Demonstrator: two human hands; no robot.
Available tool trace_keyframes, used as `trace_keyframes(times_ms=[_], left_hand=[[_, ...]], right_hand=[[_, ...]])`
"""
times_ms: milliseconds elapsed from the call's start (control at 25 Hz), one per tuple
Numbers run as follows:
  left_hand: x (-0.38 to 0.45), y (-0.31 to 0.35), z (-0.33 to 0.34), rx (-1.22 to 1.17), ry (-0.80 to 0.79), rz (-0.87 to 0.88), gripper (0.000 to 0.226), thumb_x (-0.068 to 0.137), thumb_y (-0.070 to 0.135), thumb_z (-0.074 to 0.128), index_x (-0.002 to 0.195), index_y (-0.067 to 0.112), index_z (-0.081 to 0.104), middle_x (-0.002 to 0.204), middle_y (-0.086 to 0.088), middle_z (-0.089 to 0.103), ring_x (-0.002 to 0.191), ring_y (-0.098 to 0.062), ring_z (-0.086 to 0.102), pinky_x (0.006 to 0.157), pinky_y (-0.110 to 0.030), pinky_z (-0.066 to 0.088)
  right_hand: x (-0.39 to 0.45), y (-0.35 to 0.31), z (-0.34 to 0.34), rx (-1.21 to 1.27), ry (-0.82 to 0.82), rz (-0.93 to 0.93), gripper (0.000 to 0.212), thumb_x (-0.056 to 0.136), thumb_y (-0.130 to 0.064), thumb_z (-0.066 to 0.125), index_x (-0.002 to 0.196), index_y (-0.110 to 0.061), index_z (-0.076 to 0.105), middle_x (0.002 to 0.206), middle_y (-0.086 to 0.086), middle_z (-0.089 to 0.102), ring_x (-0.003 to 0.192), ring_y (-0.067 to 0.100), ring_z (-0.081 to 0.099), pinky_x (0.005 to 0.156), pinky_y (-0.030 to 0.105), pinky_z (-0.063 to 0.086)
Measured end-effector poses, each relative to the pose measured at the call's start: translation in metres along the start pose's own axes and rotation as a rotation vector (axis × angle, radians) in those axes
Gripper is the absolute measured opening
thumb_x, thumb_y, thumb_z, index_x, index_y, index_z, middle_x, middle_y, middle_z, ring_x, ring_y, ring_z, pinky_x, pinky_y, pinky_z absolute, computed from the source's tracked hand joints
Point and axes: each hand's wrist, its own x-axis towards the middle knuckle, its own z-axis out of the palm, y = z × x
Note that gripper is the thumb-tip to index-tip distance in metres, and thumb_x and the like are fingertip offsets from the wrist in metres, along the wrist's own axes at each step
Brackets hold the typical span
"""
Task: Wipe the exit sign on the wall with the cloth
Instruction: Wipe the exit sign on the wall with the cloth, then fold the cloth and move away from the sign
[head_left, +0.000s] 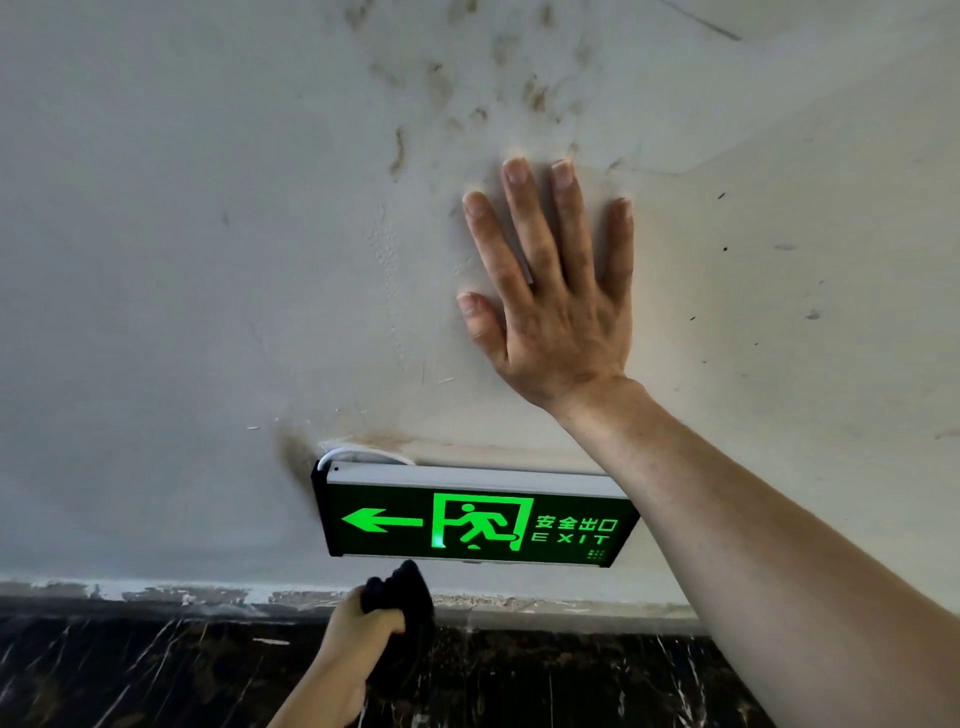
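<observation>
exit sign (475, 522): black-faced box with a pale top edge, mounted low on the wall (208, 260); lit green arrow pointing left, running figure in a doorway, chinese characters and the word "exit"; its right end is crossed by the right forearm
cloth (402, 587): dark, bunched, just below the sign's bottom edge, its tip near or touching that edge; cannot tell which
left hand (366, 618): rises from the lower edge of the view; fingers clamped around the cloth
right hand (550, 301): pressed flat on the wall above the sign; fingers spread apart and pointing up, holding nothing
white cable (358, 455): loops out of the wall at the sign's top left corner
wall: pale, smudged with brown marks above the hand and beside the sign's left end
skirting (156, 670): dark, marble-patterned, under a chipped paint line
</observation>
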Motion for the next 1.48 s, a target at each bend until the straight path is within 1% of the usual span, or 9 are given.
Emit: trace_keyframes(times_ms=[160,360,520,640,800,920,1200,1320,1480], left_hand=[[-0.027,0.012,0.002,-0.056,-0.070,0.153,0.034,0.085,-0.011,0.066,0.107,0.014,0.058,0.100,-0.023,0.069,0.091,-0.037,0.068,0.084,-0.046,0.057],[-0.081,0.046,-0.005,-0.376,-0.273,0.221,0.031,0.085,0.002,0.071,0.112,0.012,0.061,0.100,-0.018,0.076,0.088,-0.034,0.075,0.061,-0.038,0.058],[-0.122,0.078,-0.015,-0.484,-0.424,0.332,0.036,0.071,0.018,0.076,0.107,0.021,0.075,0.108,-0.014,0.077,0.094,-0.031,0.076,0.060,-0.033,0.060],[-0.143,0.095,-0.020,-0.485,-0.510,0.404,0.041,0.072,0.023,0.078,0.113,0.026,0.075,0.116,-0.013,0.076,0.103,-0.030,0.074,0.068,-0.031,0.061],[-0.152,0.106,-0.019,-0.338,-0.504,0.466,0.047,0.078,0.024,0.076,0.124,0.017,0.066,0.117,-0.016,0.074,0.106,-0.034,0.072,0.071,-0.034,0.062],[-0.153,0.108,-0.018,-0.270,-0.526,0.462,0.054,0.078,0.027,0.078,0.128,0.014,0.063,0.118,-0.017,0.073,0.108,-0.033,0.071,0.076,-0.034,0.061],[-0.157,0.103,-0.021,-0.232,-0.677,0.502,0.084,0.065,-0.002,0.083,0.140,0.024,0.053,0.133,-0.013,0.067,0.125,-0.028,0.062,0.102,-0.037,0.050],[-0.173,0.115,-0.018,-0.146,-0.609,0.544,0.064,0.071,-0.008,0.078,0.130,0.013,0.063,0.122,-0.015,0.072,0.119,-0.026,0.065,0.093,-0.026,0.051],[-0.212,0.155,-0.016,-0.195,-0.509,0.531,0.033,0.075,0.007,0.073,0.107,0.011,0.077,0.111,-0.015,0.076,0.110,-0.030,0.070,0.082,-0.032,0.060]], right_hand=[[0.001,0.000,-0.006,0.058,-0.069,0.002,0.060,0.095,-0.044,0.046,0.149,-0.020,0.033,0.153,0.009,0.041,0.142,0.030,0.022,0.118,0.051,0.000],[0.005,0.000,-0.027,0.102,-0.265,0.023,0.063,0.098,-0.043,0.042,0.153,-0.019,0.022,0.160,0.008,0.025,0.146,0.029,0.010,0.117,0.048,-0.009],[0.007,-0.004,-0.064,0.320,-0.322,0.087,0.059,0.098,-0.038,0.039,0.150,-0.014,0.029,0.159,0.011,0.028,0.148,0.028,0.016,0.120,0.047,0.006],[-0.013,-0.014,-0.103,0.655,-0.367,0.299,0.053,0.096,-0.037,0.039,0.145,-0.015,0.041,0.155,0.003,0.037,0.148,0.018,0.022,0.120,0.037,0.018],[-0.044,-0.019,-0.143,1.186,-0.728,0.783,0.045,0.087,-0.058,0.047,0.132,-0.057,0.041,0.140,-0.036,0.039,0.134,-0.004,0.037,0.108,0.026,0.036],[-0.067,-0.014,-0.152,1.405,-0.917,0.943,0.048,0.082,-0.051,0.062,0.127,-0.060,0.047,0.134,-0.026,0.051,0.124,0.009,0.053,0.101,0.037,0.047],[-0.085,-0.009,-0.151,1.381,-0.761,1.221,0.023,0.072,-0.032,0.071,0.092,-0.039,0.063,0.095,-0.014,0.069,0.098,0.014,0.064,0.082,0.034,0.057],[-0.068,-0.005,-0.161,1.464,-0.690,1.428,0.017,0.075,-0.019,0.071,0.088,-0.027,0.065,0.091,0.000,0.068,0.090,0.022,0.065,0.089,0.053,0.054],[-0.016,0.014,-0.184,1.748,-0.563,1.600,0.039,0.085,0.002,0.064,0.111,-0.027,0.067,0.101,0.009,0.070,0.096,0.025,0.069,0.078,0.038,0.058]])
